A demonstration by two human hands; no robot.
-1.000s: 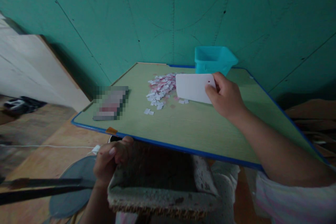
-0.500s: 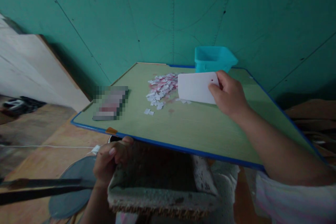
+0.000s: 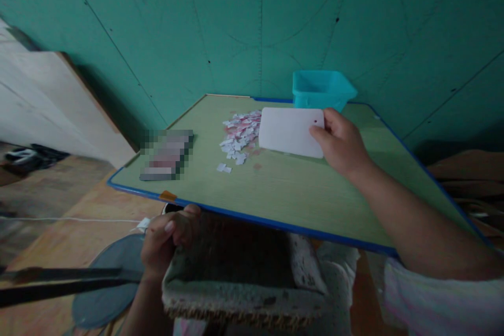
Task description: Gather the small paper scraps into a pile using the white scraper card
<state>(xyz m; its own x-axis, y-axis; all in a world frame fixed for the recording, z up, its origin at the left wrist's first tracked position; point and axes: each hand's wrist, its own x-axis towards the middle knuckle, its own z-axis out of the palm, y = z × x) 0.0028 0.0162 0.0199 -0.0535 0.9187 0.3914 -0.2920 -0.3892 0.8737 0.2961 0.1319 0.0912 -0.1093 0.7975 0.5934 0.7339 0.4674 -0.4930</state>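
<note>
In my right hand is a flat white plastic scraper with rounded corners and a small hole. My thumb lies on its face, and its left end covers the right side of a pile of small white and pinkish paper pieces. A few of these pieces lie apart in front of the pile. Below the table's front edge, my left hand is closed at the left corner of a cloth-lined wicker basket. Some of its fingers are hidden.
The pale green table has blue-taped edges. A blurred-out flat dark-edged object lies at its left. A turquoise plastic bin stands at the back by the green wall. A round grey stool seat is below left.
My right hand has moved the scraper a little to the left, so it hides more of the pile's right side. My left hand stays at the basket corner.
</note>
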